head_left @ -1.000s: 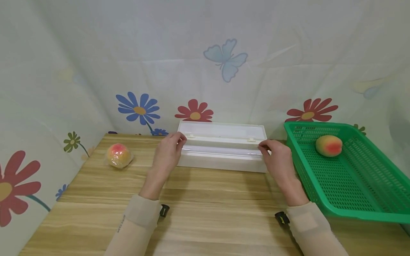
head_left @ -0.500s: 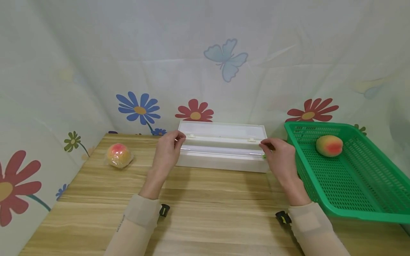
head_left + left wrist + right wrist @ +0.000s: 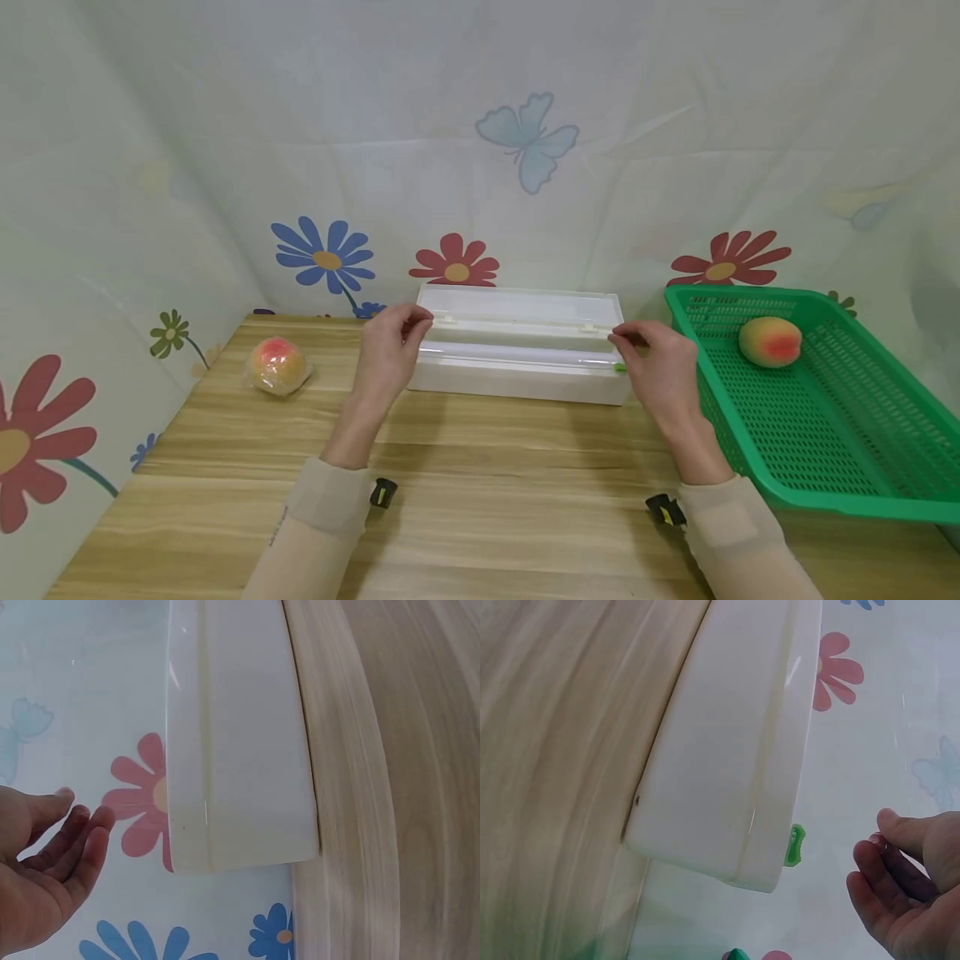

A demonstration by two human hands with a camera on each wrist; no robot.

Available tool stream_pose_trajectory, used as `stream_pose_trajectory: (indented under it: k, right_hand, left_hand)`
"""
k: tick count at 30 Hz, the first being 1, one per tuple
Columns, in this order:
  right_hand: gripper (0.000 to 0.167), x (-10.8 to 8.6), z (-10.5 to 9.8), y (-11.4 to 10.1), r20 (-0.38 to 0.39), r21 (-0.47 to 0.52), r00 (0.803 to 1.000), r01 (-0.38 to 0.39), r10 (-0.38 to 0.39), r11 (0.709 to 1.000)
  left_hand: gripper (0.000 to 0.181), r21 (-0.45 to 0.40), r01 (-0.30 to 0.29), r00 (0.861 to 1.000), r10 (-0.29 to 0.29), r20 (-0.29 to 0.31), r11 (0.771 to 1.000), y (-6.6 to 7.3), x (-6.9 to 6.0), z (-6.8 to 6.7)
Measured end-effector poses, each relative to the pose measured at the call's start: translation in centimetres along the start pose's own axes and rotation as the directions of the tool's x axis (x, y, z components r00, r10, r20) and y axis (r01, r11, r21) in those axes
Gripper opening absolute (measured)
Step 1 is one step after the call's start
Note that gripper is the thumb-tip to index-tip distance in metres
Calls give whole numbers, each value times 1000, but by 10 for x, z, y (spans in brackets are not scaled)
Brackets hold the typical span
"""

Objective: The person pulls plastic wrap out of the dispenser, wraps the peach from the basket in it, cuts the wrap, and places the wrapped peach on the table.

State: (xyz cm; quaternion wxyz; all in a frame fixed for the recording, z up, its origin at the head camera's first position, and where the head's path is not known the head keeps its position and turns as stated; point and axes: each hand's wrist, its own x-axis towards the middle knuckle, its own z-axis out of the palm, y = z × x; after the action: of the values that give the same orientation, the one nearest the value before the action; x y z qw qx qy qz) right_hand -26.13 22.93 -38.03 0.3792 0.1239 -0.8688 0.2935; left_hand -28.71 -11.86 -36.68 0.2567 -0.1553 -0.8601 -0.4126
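A long white cling film box (image 3: 517,384) stands at the back of the table with its lid (image 3: 517,302) raised. Inside it lies the shiny film roll (image 3: 517,355). My left hand (image 3: 386,354) pinches the film between thumb and fingers at the box's left end. At the right end, my right hand (image 3: 660,371) pinches it the same way. The clear sheet between the hands is barely visible. A green slider (image 3: 795,845) sticks out at the box's right end. Both wrist views show the hands, left (image 3: 49,862) and right (image 3: 907,885), held apart from the box's outer wall.
On the left of the wooden table (image 3: 495,517) sits a peach (image 3: 278,365) wrapped in clear film. A green basket (image 3: 862,505) stands on the right, holding an unwrapped peach (image 3: 770,342). A flowered curtain (image 3: 360,150) hangs right behind the box.
My hands have drawn slightly farther apart and the right one has shifted right, bringing the green slider into sight. The peaches and basket stay put.
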Motion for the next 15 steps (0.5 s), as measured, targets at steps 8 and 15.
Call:
stream_pose_trajectory:
  k: [8, 15]
  right_hand:
    - [7, 1, -5, -7, -10, -6, 1000, -4, 4, 1000]
    - [8, 3, -10, -13, -26, -3, 1000, -2, 2, 1000]
  left_hand:
    - [8, -55, 12, 1000, -13, -12, 998, 2, 1, -4]
    - [8, -62, 14, 1000, -15, -17, 998, 5, 2, -6]
